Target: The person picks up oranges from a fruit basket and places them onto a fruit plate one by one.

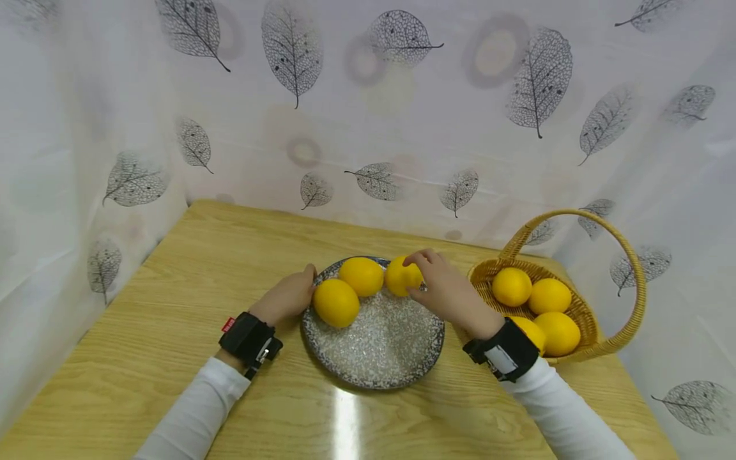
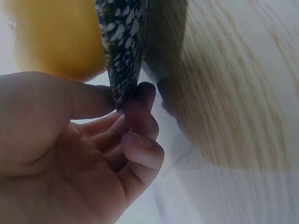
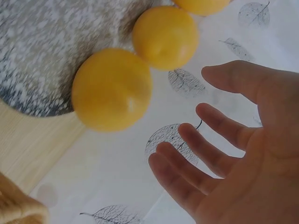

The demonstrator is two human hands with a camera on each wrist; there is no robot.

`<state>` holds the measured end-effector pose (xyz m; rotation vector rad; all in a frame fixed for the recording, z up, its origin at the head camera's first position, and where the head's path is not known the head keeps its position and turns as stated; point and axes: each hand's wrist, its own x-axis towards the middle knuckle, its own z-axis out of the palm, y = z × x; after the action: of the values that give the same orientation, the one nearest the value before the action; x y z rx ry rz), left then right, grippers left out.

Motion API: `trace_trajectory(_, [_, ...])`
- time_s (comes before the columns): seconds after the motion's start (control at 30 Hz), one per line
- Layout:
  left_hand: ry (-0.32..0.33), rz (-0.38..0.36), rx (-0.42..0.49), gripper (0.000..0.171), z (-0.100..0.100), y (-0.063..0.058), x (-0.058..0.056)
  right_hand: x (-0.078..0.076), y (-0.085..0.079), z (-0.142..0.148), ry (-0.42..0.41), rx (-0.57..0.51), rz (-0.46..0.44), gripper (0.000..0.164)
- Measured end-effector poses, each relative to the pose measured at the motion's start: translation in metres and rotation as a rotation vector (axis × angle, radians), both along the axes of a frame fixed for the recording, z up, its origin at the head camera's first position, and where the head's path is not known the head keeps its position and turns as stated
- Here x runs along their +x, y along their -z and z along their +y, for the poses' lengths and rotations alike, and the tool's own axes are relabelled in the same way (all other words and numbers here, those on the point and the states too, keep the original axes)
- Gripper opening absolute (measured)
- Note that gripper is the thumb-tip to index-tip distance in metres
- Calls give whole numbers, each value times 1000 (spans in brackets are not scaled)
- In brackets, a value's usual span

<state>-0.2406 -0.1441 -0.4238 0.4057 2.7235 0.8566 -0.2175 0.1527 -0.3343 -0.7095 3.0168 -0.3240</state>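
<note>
A speckled grey plate (image 1: 379,348) with a dark rim bears three yellow lemons along its far and left side. At the plate's left edge my left hand (image 1: 290,295) pinches the rim, thumb above and fingers beneath, as the left wrist view shows on the plate rim (image 2: 125,51). The nearest lemon to that hand (image 1: 336,303) lies just inside the rim. Over the plate's far right side is my right hand (image 1: 451,291), beside the third lemon (image 1: 399,276). In the right wrist view, the right hand's fingers are spread, with a gap between them and the lemon (image 3: 112,89).
A wicker basket (image 1: 589,319) with a tall arched handle stands to the right of the plate, holding several lemons (image 1: 550,296). The wooden table (image 1: 230,255) backs onto a hanging leaf-print curtain (image 1: 345,134), which also runs along both sides.
</note>
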Motion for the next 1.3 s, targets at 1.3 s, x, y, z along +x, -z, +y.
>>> trace_trajectory(1.3, [-13, -7, -2, 36, 1, 5, -2, -64, -23, 148, 324, 128, -291, 58])
